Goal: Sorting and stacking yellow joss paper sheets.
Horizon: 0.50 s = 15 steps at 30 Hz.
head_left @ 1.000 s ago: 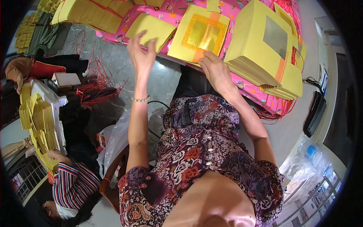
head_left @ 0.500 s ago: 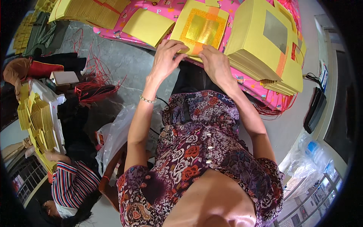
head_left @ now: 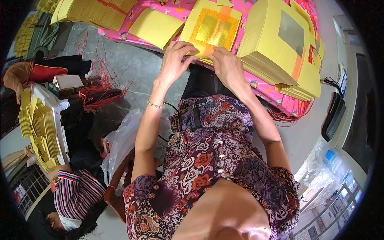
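Note:
A yellow paper sheet [head_left: 218, 28] with a gold foil square and an orange band lies at the near edge of the pink table. My left hand [head_left: 176, 58] pinches its near left edge, with the thumb pointing inward. On the near right edge my right hand [head_left: 228, 66] has its fingers bent and pressed on the paper. The paper's near edge is partly hidden under my fingers. Just left of it lies a plain yellow folded sheet [head_left: 156, 28], slightly curled. A thick stack of yellow papers [head_left: 264, 44] with a silver square on top stands to the right.
Another yellow stack [head_left: 94, 14] sits at the far left of the pink patterned tablecloth [head_left: 124, 35]. Red strings [head_left: 102, 94] hang at the left. A co-worker in a striped sleeve [head_left: 78, 194] is at lower left beside yellow bundles [head_left: 42, 128]. A clear plastic bag [head_left: 124, 136] is near my left arm.
My hands stay at the paper's near edge, with only a very slight shift. The co-worker's arm at the lower left has moved a little.

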Tool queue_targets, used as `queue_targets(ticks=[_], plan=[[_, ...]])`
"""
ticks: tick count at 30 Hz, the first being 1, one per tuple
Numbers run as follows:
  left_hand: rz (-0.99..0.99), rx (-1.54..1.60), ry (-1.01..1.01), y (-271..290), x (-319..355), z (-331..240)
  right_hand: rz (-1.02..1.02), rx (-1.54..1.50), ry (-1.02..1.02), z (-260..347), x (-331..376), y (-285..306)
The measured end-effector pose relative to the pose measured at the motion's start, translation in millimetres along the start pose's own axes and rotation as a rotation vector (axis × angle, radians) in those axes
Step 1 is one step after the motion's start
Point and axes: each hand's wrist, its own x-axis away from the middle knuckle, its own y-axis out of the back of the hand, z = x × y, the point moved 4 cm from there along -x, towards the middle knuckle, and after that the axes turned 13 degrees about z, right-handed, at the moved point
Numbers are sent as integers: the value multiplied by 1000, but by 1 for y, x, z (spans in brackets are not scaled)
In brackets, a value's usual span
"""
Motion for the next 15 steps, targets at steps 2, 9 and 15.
queue_targets(ticks=[2, 9, 15], plan=[[1, 3, 4, 0, 0, 0, 1, -2, -1, 1, 0, 0], [-46, 20, -30, 2, -1, -1, 8, 16, -3, 1, -1, 0], [-32, 14, -31, 3, -2, 1, 26, 33, -14, 3, -3, 1]])
